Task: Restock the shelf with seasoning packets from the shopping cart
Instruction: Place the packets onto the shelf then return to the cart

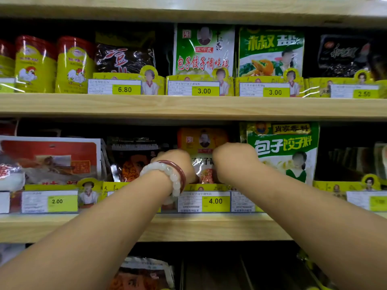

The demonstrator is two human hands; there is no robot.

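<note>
An orange seasoning packet (202, 143) stands upright in the middle shelf's slot above the 4.00 price tag (204, 201). My left hand (178, 164), with two bracelets on the wrist, reaches in at the packet's left edge. At the packet's right edge is my right hand (232, 159). The fingers of both hands are curled out of sight behind the packet's sides, so the hands appear to hold it. The shopping cart is not in view.
A green dumpling-seasoning packet (287, 149) stands right of my hands, dark packets (134, 158) and a red-white packet (50, 160) to the left. The upper shelf (188, 105) carries yellow chicken tins (35, 63) and more packets. A dark gap (345, 160) shows at the far right.
</note>
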